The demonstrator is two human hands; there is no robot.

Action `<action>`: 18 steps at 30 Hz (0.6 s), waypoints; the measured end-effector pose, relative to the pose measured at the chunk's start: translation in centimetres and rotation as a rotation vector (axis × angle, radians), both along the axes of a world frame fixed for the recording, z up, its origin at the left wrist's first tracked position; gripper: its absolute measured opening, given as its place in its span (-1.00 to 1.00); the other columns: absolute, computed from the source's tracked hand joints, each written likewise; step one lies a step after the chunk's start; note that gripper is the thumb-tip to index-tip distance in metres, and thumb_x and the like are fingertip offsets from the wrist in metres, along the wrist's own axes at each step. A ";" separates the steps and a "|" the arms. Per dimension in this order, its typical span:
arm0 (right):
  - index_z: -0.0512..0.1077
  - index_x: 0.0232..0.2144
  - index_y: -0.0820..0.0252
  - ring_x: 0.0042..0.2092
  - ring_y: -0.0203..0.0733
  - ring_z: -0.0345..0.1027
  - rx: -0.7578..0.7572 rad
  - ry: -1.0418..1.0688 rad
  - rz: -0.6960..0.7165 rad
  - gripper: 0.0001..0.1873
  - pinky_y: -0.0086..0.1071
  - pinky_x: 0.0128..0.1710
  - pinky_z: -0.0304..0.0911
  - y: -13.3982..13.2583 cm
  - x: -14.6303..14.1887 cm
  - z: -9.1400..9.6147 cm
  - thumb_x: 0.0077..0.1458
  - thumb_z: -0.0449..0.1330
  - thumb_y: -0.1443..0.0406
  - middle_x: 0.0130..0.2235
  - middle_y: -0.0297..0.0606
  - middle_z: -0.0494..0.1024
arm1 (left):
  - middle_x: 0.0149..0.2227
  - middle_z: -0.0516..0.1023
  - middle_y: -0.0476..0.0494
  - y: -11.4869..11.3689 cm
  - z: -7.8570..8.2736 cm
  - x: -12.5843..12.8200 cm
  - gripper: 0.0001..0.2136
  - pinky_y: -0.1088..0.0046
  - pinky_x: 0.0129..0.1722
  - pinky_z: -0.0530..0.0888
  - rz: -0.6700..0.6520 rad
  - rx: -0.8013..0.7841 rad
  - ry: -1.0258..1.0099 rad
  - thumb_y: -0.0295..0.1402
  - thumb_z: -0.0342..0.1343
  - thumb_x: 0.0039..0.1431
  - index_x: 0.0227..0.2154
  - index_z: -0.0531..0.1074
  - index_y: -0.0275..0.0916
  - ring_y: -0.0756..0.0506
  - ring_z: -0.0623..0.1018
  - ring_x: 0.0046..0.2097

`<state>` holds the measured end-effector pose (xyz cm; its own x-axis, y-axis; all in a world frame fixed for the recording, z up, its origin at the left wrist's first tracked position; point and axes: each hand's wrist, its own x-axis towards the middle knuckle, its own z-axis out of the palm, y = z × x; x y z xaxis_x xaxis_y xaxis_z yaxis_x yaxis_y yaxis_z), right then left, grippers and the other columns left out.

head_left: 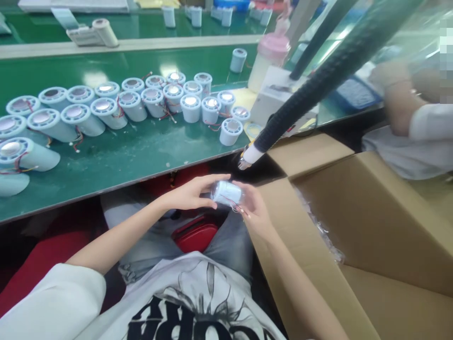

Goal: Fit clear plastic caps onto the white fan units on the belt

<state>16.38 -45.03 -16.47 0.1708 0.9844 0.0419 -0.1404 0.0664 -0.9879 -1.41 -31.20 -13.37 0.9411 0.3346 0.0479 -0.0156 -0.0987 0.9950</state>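
Observation:
Over my lap, both hands hold one light-blue cylindrical battery pack [229,192], lying on its side. My left hand [196,191] grips its left end, thumb below and fingers above. My right hand [257,208] is closed round the right end. Thin red and white wires hang off its lower side near my right fingers. Something clear and shiny, like plastic film, seems to surround the pack. Just above my hands, the metal-tipped nozzle [247,158] of a black corrugated hose [293,108] points down. Several similar light-blue packs [106,111] with wires stand on the green bench [141,151].
An open cardboard box [389,217] stands at my right, with clear plastic [325,236] inside. On the bench's right side are a white box-shaped device [278,94] and a pink-lidded bottle [271,59]. A label-roll holder [92,34] sits farther back. Another person's arm [403,101] shows at right.

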 end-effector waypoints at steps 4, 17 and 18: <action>0.18 -0.05 0.05 0.17 0.03 0.19 0.044 0.032 -0.111 -0.38 -0.06 0.07 0.25 2.2 0.8 -2.2 -0.07 0.28 -0.04 0.18 0.00 0.25 | 0.22 0.27 -0.41 2.6 -0.4 2.5 -0.28 0.15 0.09 0.40 -0.029 0.147 0.022 -0.42 0.27 -0.02 0.22 0.14 -0.20 -0.25 0.44 0.13; 0.31 -0.03 0.07 0.10 -0.06 0.29 0.102 0.084 -0.018 -0.54 -0.14 0.07 0.27 2.8 1.0 -0.7 0.04 0.26 0.11 0.12 -0.09 0.36 | 0.25 0.21 -0.38 2.8 2.1 1.0 -0.34 0.14 0.17 0.34 -0.052 0.137 0.048 -0.46 0.22 0.03 0.22 0.14 -0.19 -0.23 0.35 0.21; 0.33 -0.03 0.07 0.12 -0.06 0.28 0.113 0.070 0.005 -0.57 -0.15 0.07 0.28 2.4 1.0 -0.4 0.05 0.26 0.14 0.14 -0.10 0.35 | 0.25 0.22 -0.37 2.4 2.3 0.5 -0.35 0.15 0.16 0.35 -0.044 0.156 0.037 -0.47 0.22 0.03 0.21 0.16 -0.19 -0.23 0.35 0.21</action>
